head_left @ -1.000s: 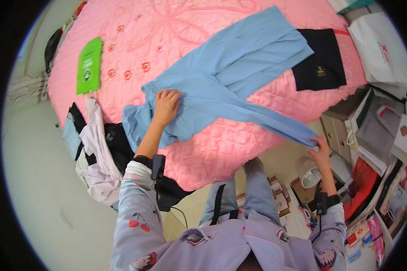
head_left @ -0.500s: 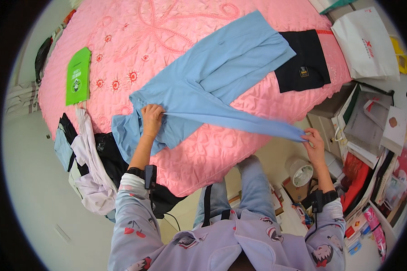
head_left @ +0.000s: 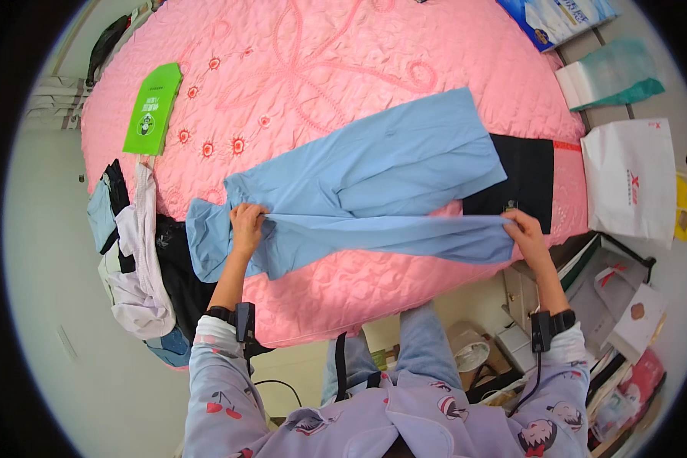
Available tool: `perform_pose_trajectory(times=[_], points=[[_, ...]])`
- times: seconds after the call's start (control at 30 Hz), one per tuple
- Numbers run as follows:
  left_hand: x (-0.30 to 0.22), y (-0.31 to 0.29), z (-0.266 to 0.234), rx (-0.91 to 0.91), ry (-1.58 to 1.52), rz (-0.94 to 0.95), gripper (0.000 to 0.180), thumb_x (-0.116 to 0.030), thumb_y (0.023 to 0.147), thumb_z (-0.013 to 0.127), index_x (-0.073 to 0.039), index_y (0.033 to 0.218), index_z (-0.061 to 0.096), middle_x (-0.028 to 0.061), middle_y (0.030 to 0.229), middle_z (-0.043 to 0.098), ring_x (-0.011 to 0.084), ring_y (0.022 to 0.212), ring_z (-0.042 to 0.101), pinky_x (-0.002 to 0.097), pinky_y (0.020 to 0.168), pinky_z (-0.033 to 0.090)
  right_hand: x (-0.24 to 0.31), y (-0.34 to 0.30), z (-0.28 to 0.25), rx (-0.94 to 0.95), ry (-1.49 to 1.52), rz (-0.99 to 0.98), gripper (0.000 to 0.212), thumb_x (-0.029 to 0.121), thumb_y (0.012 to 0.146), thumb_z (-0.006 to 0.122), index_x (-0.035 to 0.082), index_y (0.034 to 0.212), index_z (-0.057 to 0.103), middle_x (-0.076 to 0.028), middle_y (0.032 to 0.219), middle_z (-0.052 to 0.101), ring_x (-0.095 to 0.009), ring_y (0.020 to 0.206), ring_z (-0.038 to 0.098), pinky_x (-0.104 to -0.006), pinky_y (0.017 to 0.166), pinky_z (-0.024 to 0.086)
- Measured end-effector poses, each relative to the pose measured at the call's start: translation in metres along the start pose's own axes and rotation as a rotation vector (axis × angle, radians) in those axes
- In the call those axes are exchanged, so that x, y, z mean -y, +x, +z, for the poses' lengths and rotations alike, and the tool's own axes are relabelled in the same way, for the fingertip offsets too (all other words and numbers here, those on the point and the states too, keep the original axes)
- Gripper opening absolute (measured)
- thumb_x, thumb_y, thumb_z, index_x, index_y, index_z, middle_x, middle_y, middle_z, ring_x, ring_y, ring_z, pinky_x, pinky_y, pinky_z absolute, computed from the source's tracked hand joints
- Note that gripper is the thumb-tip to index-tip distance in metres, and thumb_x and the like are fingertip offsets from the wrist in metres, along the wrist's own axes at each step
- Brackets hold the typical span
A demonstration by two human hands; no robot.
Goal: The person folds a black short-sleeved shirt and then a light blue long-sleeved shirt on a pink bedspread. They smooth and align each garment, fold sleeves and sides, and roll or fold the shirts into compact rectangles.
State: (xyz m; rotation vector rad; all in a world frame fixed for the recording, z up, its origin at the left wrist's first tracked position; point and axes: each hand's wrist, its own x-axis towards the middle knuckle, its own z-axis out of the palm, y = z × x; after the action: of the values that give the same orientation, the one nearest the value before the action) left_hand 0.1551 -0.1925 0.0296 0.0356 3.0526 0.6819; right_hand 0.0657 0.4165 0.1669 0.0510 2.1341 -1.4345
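A pair of light blue trousers (head_left: 359,164) lies across the bed, its legs stretching to the right and its upper part bunched at the left. My left hand (head_left: 246,229) pinches the fabric at the upper part of the near leg. At the far end of that leg, my right hand (head_left: 525,235) grips the hem, with the thumb on top. The near leg is drawn straight between both hands, while the other leg lies spread beyond it. A folded black garment (head_left: 523,175) sits partly under the leg ends.
The bed wears a quilted pink cover (head_left: 305,298). A green bag (head_left: 153,111) lies at the far left, above piled clothes (head_left: 149,282) at the bed's left edge. To the right stand a white paper bag (head_left: 630,179), a teal plastic bag (head_left: 626,72) and a grey box (head_left: 599,282).
The near trouser leg was lifted and blurred; now it lies straighter and wider along the bed's near side. Both hands keep their hold on it. The whole view has shifted.
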Motion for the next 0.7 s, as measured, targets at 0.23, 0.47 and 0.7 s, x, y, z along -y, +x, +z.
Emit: perform_pose_trajectory(times=[0.23, 0.47, 0.7], points=[[-0.009, 0.022, 0.008, -0.07, 0.041, -0.285, 0.013, -0.009, 0.087, 0.063, -0.012, 0.099, 0.066, 0.0026, 0.079, 0.059, 0.0204, 0.086, 0.055, 0.0365, 0.089, 0.034, 0.009, 0.162, -0.046, -0.029, 0.21, 0.004, 0.021, 0.006, 0.094, 0.059, -0.001, 0.113, 0.06, 0.002, 0.095, 0.061, -0.004, 0.085, 0.053, -0.0199, 0.077, 0.043], [-0.03, 0.042, 0.027, -0.24, 0.269, -0.361, 0.022, -0.007, 0.085, 0.062, -0.009, 0.106, 0.063, 0.0069, 0.103, 0.063, 0.025, 0.097, 0.057, 0.0402, 0.091, 0.037, -0.047, 0.232, -0.055, -0.296, 0.085, 0.031, 0.034, 0.017, 0.092, 0.065, -0.003, 0.118, 0.058, -0.009, 0.102, 0.066, -0.013, 0.082, 0.06, -0.0255, 0.07, 0.048], [-0.126, 0.065, 0.066, -0.017, 0.14, 0.016, 0.043, -0.009, 0.086, 0.058, -0.009, 0.129, 0.055, 0.01, 0.137, 0.052, 0.0305, 0.132, 0.043, 0.0508, 0.112, 0.027, -0.05, 0.207, -0.04, -0.17, -0.07, 0.056, 0.028, 0.013, 0.088, 0.067, -0.002, 0.11, 0.06, -0.006, 0.082, 0.064, -0.009, 0.058, 0.054, -0.0245, 0.052, 0.044]])
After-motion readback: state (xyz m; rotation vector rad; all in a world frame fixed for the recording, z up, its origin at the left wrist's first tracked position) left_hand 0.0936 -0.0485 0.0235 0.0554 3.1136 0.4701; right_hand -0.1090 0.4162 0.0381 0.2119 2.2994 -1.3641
